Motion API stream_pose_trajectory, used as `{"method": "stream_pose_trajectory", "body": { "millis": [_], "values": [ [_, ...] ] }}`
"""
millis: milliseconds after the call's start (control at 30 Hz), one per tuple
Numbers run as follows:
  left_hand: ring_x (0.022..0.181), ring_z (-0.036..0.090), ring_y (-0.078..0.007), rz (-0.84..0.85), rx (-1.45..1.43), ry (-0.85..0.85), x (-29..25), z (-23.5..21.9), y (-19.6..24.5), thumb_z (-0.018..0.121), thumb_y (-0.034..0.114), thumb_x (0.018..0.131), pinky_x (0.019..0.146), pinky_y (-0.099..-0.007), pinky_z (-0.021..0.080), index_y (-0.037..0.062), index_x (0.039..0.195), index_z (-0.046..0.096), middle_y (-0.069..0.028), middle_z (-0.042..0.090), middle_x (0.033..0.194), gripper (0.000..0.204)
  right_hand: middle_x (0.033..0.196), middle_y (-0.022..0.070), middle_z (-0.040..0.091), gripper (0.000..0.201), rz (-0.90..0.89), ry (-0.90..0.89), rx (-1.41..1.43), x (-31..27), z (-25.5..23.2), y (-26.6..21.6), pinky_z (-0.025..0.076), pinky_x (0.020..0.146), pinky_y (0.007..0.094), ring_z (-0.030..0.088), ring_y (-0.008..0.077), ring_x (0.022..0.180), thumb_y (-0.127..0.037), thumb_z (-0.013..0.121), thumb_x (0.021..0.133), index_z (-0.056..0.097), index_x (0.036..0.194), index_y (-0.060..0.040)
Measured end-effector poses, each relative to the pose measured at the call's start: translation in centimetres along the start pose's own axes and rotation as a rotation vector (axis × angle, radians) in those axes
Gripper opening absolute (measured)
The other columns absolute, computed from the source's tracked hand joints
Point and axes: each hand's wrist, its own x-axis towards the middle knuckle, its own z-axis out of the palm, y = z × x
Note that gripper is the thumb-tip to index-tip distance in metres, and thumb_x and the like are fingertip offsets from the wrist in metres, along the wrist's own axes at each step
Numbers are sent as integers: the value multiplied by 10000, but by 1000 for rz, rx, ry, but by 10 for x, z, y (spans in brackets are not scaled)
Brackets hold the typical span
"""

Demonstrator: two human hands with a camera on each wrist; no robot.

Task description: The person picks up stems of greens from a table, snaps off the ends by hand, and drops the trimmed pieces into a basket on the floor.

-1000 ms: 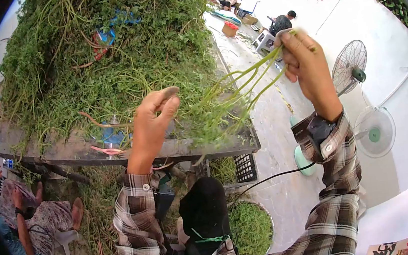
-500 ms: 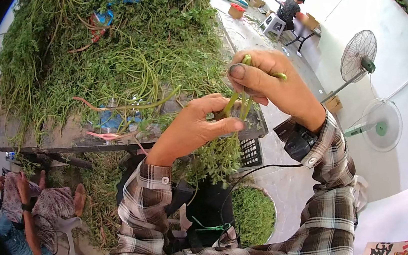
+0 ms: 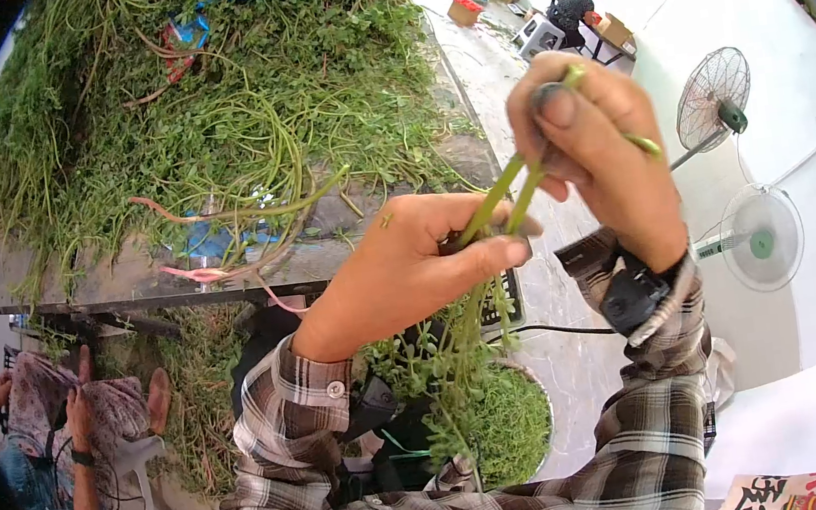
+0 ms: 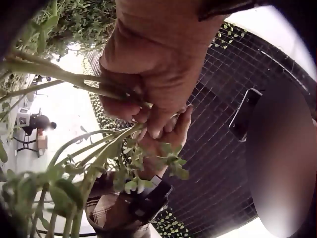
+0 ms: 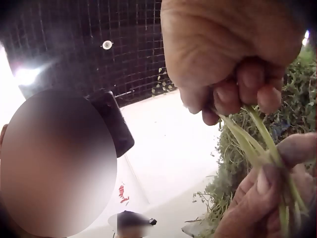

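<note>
A small bunch of green stems (image 3: 501, 206) runs between the two hands in the head view, its leaves (image 3: 450, 361) hanging below. The right hand (image 3: 602, 147), higher up, grips the upper ends with curled fingers; one stem end pokes out beside the thumb. Lower and to the left, the left hand (image 3: 410, 270) holds the same stems between thumb and fingers. The right wrist view shows stems (image 5: 257, 141) passing from the right hand (image 5: 228, 54) down to the left hand (image 5: 262, 198). Leafy stems (image 4: 94, 163) trail beside the left hand (image 4: 153, 64) in the left wrist view.
A large heap of greens (image 3: 210, 106) covers the table (image 3: 99, 285), with loose stems near its front edge. Below stands a round container of greens (image 3: 513, 424). Two fans (image 3: 712, 99) are at the right; a seated person (image 3: 75, 424) is at the lower left.
The left hand has come across from over the table edge and taken hold of the stems. The right hand moved inward and down, then slightly up and right. The leaves now hang downward.
</note>
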Motion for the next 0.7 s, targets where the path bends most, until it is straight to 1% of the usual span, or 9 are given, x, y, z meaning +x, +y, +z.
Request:
{"method": "stream_pose_trajectory", "body": {
  "millis": [133, 167, 200, 267, 300, 433, 500, 633, 700],
  "values": [
    [511, 374, -7, 51, -89, 89, 5, -2, -30, 600, 237, 865, 462, -177, 274, 47, 902, 669, 85, 455, 582, 206, 584, -29, 378, 345, 106, 18, 192, -2, 5, 20, 297, 409, 184, 304, 26, 464, -319, 521, 892, 534, 905, 26],
    [486, 337, 1, -36, -138, 96, 4, -4, -27, 588, 253, 877, 441, -178, 241, 51, 872, 663, 91, 430, 565, 216, 690, 21, 477, 374, 126, -37, 205, -1, 2, 24, 364, 450, 194, 399, 54, 500, -288, 533, 887, 519, 1051, 47],
    [486, 337, 1, -37, -136, 96, 4, -5, -28, 588, 253, 877, 441, -178, 241, 51, 872, 663, 91, 430, 565, 216, 690, 21, 477, 374, 126, -36, 208, -3, 7, 29, 364, 450, 194, 399, 54, 500, -288, 533, 887, 519, 1051, 47],
    [459, 294, 2, -98, -315, 215, 3, -6, -31, 584, 262, 883, 426, -180, 208, 55, 851, 654, 99, 399, 548, 221, 878, 78, 542, 415, 32, 237, 322, -6, 23, 37, 428, 517, 211, 515, 101, 625, -259, 578, 858, 497, 1131, 42],
    [450, 279, 3, -112, -329, 259, 2, -8, -35, 583, 264, 885, 418, -179, 193, 55, 852, 648, 102, 391, 543, 221, 1047, 99, 539, 441, 77, 189, 348, -11, 17, 45, 473, 610, 226, 565, 140, 778, -208, 602, 828, 484, 1185, 21],
    [456, 292, 8, -146, -343, 292, 1, -13, -34, 588, 259, 882, 418, -175, 201, 56, 856, 650, 101, 403, 550, 214, 967, 52, 553, 377, 257, 54, 197, -34, 19, 74, 453, 621, 224, 546, 101, 737, -195, 638, 818, 522, 1122, -5],
    [461, 300, 10, -113, -326, 309, 1, -12, -39, 594, 260, 878, 416, -173, 206, 57, 859, 652, 98, 426, 563, 213, 816, 11, 535, 280, 278, -136, 24, -42, 29, 84, 415, 590, 230, 494, 78, 675, -165, 658, 786, 559, 1000, -13],
    [464, 307, 11, -173, -310, 321, -1, -13, -38, 604, 255, 871, 417, -172, 209, 61, 863, 659, 96, 449, 577, 202, 688, 3, 469, 211, 221, -72, 38, -43, 43, 87, 374, 551, 247, 425, 67, 623, -125, 662, 754, 553, 890, -5],
    [469, 306, 15, -75, -253, 303, -1, -13, -38, 612, 245, 865, 420, -170, 207, 63, 868, 667, 95, 467, 587, 190, 681, 20, 473, 191, 252, -69, 13, -43, 43, 85, 375, 550, 257, 433, 88, 614, -112, 646, 757, 552, 883, -2]
  ]
}}
